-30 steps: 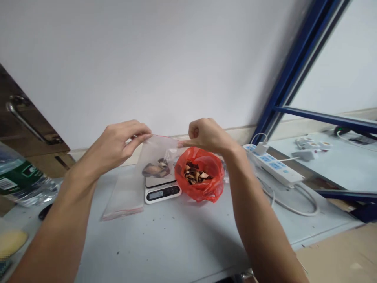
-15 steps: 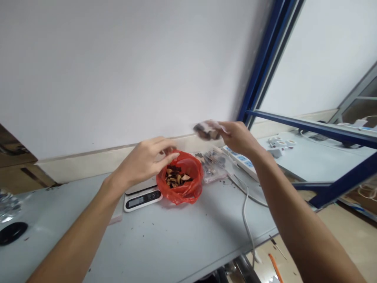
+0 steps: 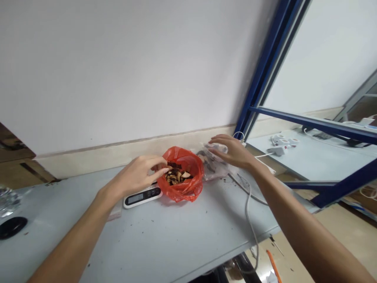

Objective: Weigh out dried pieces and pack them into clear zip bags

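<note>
A red plastic bag [image 3: 196, 188] stands open on the grey table, with dark and pale dried pieces [image 3: 178, 177] inside. My left hand [image 3: 144, 173] reaches over the bag's left rim, its fingertips pinched at the dried pieces; what they hold is too small to make out. A white kitchen scale [image 3: 143, 197] with a black display lies partly under that hand. Right of the red bag are clear plastic bags [image 3: 210, 167] with dark contents. My right hand [image 3: 229, 151] is over these clear bags with fingers spread, holding nothing.
A white cable [image 3: 249, 216] curves over the table's right part. The blue metal frame [image 3: 259, 74] rises at the right, with white plugs [image 3: 284, 143] behind it. At the left edge lie a black round object [image 3: 13, 228] and clear plastic [image 3: 8, 202]. A pale wall is behind.
My right hand has come down and let go of the small clear bag, which now rests with the others. My left hand has lowered to the dried pieces.
</note>
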`<state>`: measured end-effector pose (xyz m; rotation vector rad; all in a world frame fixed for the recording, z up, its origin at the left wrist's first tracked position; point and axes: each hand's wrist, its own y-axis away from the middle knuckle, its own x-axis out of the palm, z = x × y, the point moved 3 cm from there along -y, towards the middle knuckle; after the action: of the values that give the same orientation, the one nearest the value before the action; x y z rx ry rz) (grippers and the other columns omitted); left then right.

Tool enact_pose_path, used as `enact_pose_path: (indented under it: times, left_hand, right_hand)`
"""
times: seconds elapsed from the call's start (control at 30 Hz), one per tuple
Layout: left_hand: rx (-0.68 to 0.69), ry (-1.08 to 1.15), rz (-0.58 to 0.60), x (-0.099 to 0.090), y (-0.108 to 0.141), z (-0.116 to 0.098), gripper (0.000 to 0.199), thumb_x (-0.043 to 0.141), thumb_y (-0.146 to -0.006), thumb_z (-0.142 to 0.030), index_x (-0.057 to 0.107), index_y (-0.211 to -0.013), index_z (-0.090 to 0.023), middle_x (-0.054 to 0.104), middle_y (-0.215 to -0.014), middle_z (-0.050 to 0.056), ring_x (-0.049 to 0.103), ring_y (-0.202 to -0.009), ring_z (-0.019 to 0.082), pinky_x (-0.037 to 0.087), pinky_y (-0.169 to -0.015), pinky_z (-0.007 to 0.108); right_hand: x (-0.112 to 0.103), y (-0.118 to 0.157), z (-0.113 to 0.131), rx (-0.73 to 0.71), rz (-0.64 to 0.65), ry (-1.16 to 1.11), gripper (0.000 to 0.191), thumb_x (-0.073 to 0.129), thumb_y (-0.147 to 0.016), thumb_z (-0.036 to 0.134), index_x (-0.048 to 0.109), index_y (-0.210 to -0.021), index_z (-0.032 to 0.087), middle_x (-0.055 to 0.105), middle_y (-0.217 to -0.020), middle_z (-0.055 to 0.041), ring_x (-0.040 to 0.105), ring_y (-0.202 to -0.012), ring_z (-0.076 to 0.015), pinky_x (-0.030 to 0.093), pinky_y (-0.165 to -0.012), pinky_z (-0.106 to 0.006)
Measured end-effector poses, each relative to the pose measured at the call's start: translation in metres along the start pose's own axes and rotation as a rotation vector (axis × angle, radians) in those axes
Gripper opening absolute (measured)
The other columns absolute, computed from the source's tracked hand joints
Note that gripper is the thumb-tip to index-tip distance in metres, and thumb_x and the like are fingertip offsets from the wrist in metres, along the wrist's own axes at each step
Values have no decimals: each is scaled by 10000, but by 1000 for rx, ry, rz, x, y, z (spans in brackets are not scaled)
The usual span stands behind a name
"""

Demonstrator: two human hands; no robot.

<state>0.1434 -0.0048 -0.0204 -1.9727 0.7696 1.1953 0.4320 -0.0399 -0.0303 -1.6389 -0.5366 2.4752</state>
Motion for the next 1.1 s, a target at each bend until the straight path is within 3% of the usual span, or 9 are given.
enact_pose_path:
  times: [0.07,0.13,0.23,0.37,0.5,0.57,0.67,0.9,1.1]
  left_hand:
    - [-46,5,30,-1,6,7,337,457,-980,-445,708,-956,-222,752,-893,28,667,-765,195,503,-699,302]
    - [-85,6,55,-2,12,12,331,457,-978,-443,709,-955,-230,744,-864,19,663,-745,192,495,-675,292]
    - [-127,10,68,-3,20,17,323,459,-971,-436,708,-951,-231,740,-862,21,664,-746,193,491,-666,289]
    - [-133,-2,60,-5,28,22,312,455,-970,-413,694,-901,-224,737,-850,29,665,-743,191,487,-654,288]
    - [-126,4,44,-7,33,29,286,458,-968,-390,683,-898,-228,731,-844,25,662,-732,184,486,-642,283]
    - [-123,6,29,-8,34,31,288,461,-965,-395,685,-896,-228,728,-829,23,658,-719,183,484,-635,282]
    - [-133,2,21,-11,36,33,302,462,-960,-406,693,-900,-221,727,-827,27,657,-723,189,480,-640,288]
    - [-181,-6,79,-5,35,26,271,468,-956,-360,668,-851,-209,677,-782,15,598,-673,172,408,-593,277]
    - [-83,-14,259,22,30,9,221,478,-947,-217,699,-939,-222,672,-796,10,590,-664,168,374,-557,269]
  right_hand:
    - [1,-10,25,-28,-5,-49,278,545,-929,284,749,-1093,188,756,-1126,-127,696,-1028,-270,520,-932,-416]
    - [13,-19,50,-26,163,-97,230,555,-918,235,747,-1039,196,776,-976,-89,708,-860,-212,529,-790,-328]
    - [42,-31,80,0,411,30,178,650,-865,287,741,-995,207,772,-963,-85,699,-870,-226,493,-701,-296]
    - [79,-45,101,100,619,172,523,827,-670,413,699,-1140,220,744,-1101,-112,697,-945,-285,489,-603,-294]
    - [100,-52,114,177,782,192,231,824,-631,283,731,-828,205,733,-772,-54,690,-697,-240,496,-532,-299]
    - [103,-54,117,196,800,200,112,788,-655,223,680,-660,195,682,-635,-45,674,-627,-237,495,-515,-309]
    - [103,-57,117,236,794,182,176,769,-663,188,614,-582,205,630,-546,-34,661,-570,-240,496,-496,-321]
    - [108,-63,109,318,796,130,29,690,-784,219,666,-784,202,698,-674,-34,664,-553,-201,525,-510,-310]
    - [122,-62,108,262,775,172,88,700,-732,173,657,-662,206,625,-566,-20,674,-639,-246,505,-550,-322]
